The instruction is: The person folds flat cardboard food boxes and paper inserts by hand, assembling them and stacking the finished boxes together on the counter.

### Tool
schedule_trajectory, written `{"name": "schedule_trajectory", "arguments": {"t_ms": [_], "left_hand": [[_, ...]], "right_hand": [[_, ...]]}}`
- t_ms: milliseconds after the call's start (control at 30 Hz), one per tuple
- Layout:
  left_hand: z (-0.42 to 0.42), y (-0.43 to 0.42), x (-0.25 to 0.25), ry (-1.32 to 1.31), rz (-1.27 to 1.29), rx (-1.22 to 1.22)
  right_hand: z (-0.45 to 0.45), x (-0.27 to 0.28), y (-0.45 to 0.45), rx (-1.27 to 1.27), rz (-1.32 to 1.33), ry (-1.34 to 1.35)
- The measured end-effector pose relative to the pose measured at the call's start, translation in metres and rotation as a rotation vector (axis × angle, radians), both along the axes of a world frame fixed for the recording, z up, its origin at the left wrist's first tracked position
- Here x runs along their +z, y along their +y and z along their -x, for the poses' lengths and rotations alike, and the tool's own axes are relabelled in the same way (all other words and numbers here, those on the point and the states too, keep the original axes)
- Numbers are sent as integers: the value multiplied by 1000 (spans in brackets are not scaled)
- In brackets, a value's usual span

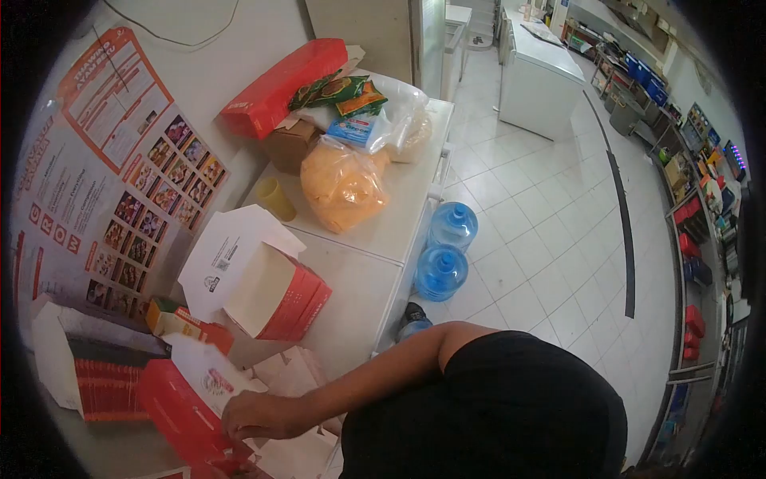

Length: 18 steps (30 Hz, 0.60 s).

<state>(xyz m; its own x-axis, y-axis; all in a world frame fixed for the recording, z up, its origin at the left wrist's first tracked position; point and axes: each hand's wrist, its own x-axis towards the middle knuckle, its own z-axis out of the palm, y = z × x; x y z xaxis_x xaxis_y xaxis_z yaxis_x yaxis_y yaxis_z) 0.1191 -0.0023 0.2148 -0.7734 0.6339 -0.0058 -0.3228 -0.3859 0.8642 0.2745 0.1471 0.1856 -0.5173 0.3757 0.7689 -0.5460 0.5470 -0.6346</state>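
My right hand (pixel 263 415) reaches in from the right with its fingers curled at the edge of a red and white cardboard takeout box (pixel 179 399). A white lid flap (pixel 214 377) with a printed logo stands up on that box. At the bottom edge, only part of my left hand (pixel 239 465) shows, low beside the box, and its fingers are hidden. Beyond them, an open red and white box (pixel 299 299) stands on the white counter top with its lid raised. To the left, a stack of flat red cartons (pixel 112 387) sits in a white open box.
Farther along the counter are a clear bag of orange food (pixel 343 184), a yellow cup (pixel 275 199), snack packets (pixel 359 97) and a long red box (pixel 287 84). Blue water bottles (pixel 441 271) stand on the tiled floor. A menu poster (pixel 120 191) hangs on the wall.
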Motion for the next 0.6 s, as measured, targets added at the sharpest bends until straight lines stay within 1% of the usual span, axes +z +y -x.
{"name": "schedule_trajectory", "arguments": {"t_ms": [33, 67, 133, 167, 233, 267, 367, 400, 467, 500, 567, 600], "left_hand": [[18, -5, -12, -77, -32, -39], [17, -5, -10, -191, -50, -84], [10, -4, -4, -422, -83, -172], [11, -5, -7, -467, -91, -218], [16, -6, -16, -553, -114, -316], [11, -5, -6, -657, -200, -450], [2, -5, 8, -718, -171, -435], [3, -7, 9, -724, -206, -465], [6, -12, 9, -731, -274, -529], [6, -12, 5, -424, -146, -336], [5, -11, -6, 185, 109, 54], [-16, -3, 6, 421, 163, 201]], "right_hand": [[-5, 2, 9, -27, -110, 49], [-19, 10, 11, -93, -286, 39], [-14, 3, 7, -154, -431, 97], [-9, 1, 4, -188, -502, 129], [-3, -3, 3, -237, -482, 156], [-8, 4, 2, -276, -470, 164], [-9, 8, 1, -335, -501, 203], [-7, 9, 1, -347, -525, 220], [6, 9, -3, -151, -280, 101], [11, 10, -7, -52, -160, 42], [10, 24, -23, -59, -31, 234], [10, 28, -27, -64, 35, 329]]}}
